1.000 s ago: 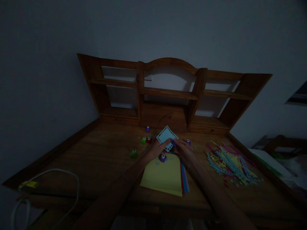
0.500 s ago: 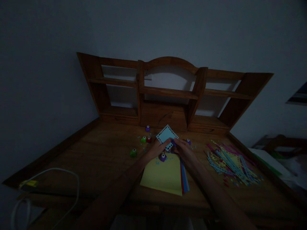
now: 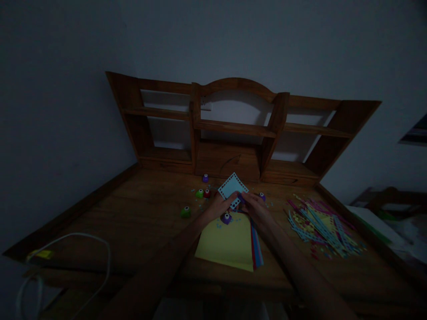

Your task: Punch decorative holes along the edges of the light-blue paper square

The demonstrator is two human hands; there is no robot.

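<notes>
A light blue sheet of paper (image 3: 232,186) with small holes punched along its edges is held up at a slant, one corner toward me. My left hand (image 3: 220,207) pinches its lower left side, thumb on top. At its lower right edge, my right hand (image 3: 254,204) is closed around a small purple paper punch (image 3: 240,198), partly hidden by the fingers. Just below the hands, another purple punch (image 3: 227,218) sits on a stack of coloured paper, the yellow sheet (image 3: 227,246) uppermost, with tiny blue cut-outs scattered on it.
Green punches (image 3: 185,212), a red punch (image 3: 207,193) and more purple punches (image 3: 205,178) stand around the hands. Punched paper strips (image 3: 320,226) lie piled on the right. A white cable (image 3: 83,235) loops at the left. A wooden shelf unit (image 3: 230,129) stands along the back of the desk.
Both hands stay nearly in place. The blue sheet has shifted very slightly; the purple punch remains at its lower right edge.
</notes>
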